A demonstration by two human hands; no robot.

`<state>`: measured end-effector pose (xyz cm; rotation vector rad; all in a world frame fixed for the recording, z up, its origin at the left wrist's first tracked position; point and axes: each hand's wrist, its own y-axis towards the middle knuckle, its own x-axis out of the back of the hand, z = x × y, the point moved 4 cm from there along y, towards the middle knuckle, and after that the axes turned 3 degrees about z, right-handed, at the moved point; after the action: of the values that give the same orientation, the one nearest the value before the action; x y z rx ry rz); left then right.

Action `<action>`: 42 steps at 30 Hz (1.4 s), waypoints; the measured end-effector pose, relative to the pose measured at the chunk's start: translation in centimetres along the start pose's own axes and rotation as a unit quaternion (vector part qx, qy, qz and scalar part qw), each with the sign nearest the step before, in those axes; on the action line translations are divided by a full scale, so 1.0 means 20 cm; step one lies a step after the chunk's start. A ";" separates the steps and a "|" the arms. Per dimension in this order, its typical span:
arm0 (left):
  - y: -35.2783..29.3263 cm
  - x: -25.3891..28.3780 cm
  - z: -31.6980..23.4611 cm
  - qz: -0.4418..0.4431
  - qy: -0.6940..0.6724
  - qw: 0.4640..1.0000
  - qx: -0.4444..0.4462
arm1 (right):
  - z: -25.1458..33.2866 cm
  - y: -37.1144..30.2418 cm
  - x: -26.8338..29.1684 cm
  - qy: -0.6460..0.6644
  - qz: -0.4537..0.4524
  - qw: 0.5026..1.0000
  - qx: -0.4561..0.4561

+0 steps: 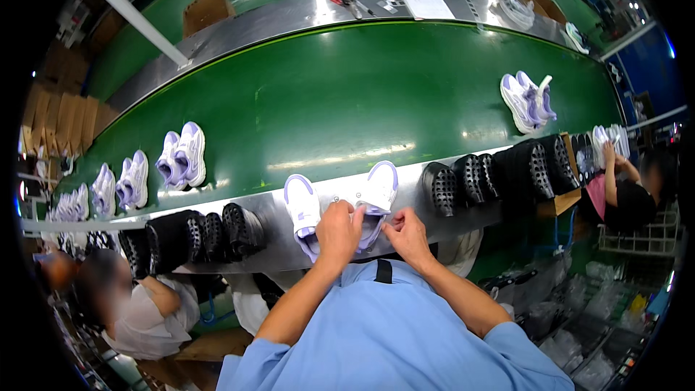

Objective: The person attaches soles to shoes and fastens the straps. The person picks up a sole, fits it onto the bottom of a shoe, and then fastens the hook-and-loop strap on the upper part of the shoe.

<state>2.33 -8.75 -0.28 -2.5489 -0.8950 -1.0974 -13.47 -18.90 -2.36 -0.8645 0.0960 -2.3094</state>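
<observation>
On the metal ledge in front of me is a pair of white and lavender sneakers, toes pointing away. My left hand (339,230) has its fingers closed at the tongue and opening of the right sneaker (381,185). At the right side of that sneaker's collar, my right hand (407,234) pinches with thumb and finger. The fingers partly hide the shoe's opening, so whether a lace or lining lies between them is unclear. Just left of my left hand, untouched, stands the left sneaker (301,203), its lavender lining showing.
Black pieces with round holes (233,232) line the ledge at left, and similar ones (469,179) at right. More sneaker pairs (182,156) stand on the green belt (326,94). A screwdriver (347,0) and white paper (423,1) lie beyond. Co-workers sit on both sides.
</observation>
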 end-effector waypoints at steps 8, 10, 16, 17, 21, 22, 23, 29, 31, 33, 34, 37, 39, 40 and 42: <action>-0.03 -0.04 -0.17 0.039 0.044 0.973 -0.224 | -0.08 0.07 -0.20 0.078 0.092 0.988 -0.098; -0.03 -0.05 -0.12 0.080 0.091 0.962 -0.245 | -0.10 0.06 -0.21 0.112 0.088 0.983 -0.116; 0.00 -0.04 -0.11 0.124 0.152 0.919 -0.342 | -0.15 0.04 -0.20 0.169 0.099 0.974 -0.110; 0.00 -0.05 -0.13 0.128 0.151 0.914 -0.353 | -0.14 0.04 -0.20 0.147 0.100 0.979 -0.096; -0.02 -0.07 -0.13 0.150 0.213 0.889 -0.377 | -0.11 0.06 -0.18 0.056 0.091 0.993 -0.046; -0.01 -0.09 -0.13 0.158 0.217 0.888 -0.372 | -0.10 0.07 -0.18 0.041 0.085 0.995 -0.028; -0.01 -0.11 -0.12 0.166 0.221 0.888 -0.367 | -0.09 0.08 -0.18 0.027 0.079 0.996 -0.011; -0.09 0.01 -0.04 0.009 0.172 0.959 -0.226 | -0.10 0.06 -0.19 0.072 0.102 0.991 -0.053; -0.11 -0.02 -0.02 -0.009 0.157 0.969 -0.191 | -0.10 0.05 -0.20 0.074 0.099 0.991 -0.058; -0.12 -0.06 0.02 -0.025 0.130 0.977 -0.168 | -0.10 0.05 -0.21 0.079 0.095 0.991 -0.053; -0.14 -0.08 0.04 -0.028 0.111 0.980 -0.164 | -0.11 0.05 -0.21 0.084 0.092 0.991 -0.047; -0.17 -0.13 0.08 -0.032 0.081 0.984 -0.154 | -0.16 0.02 -0.25 0.103 0.098 0.988 -0.055; -0.18 -0.14 0.08 -0.021 0.088 0.985 -0.150 | -0.19 0.02 -0.26 0.095 0.100 0.989 -0.060; -0.17 -0.13 0.07 -0.011 0.102 0.984 -0.147 | -0.17 0.04 -0.25 0.080 0.098 0.990 -0.058; -0.18 -0.10 0.05 0.002 0.109 0.986 -0.126 | -0.13 0.05 -0.24 0.059 0.106 0.991 -0.056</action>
<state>-0.25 -6.42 -2.57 -2.5528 -0.7363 -1.5409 -11.80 -17.08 -7.38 -0.7334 0.3562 -2.1685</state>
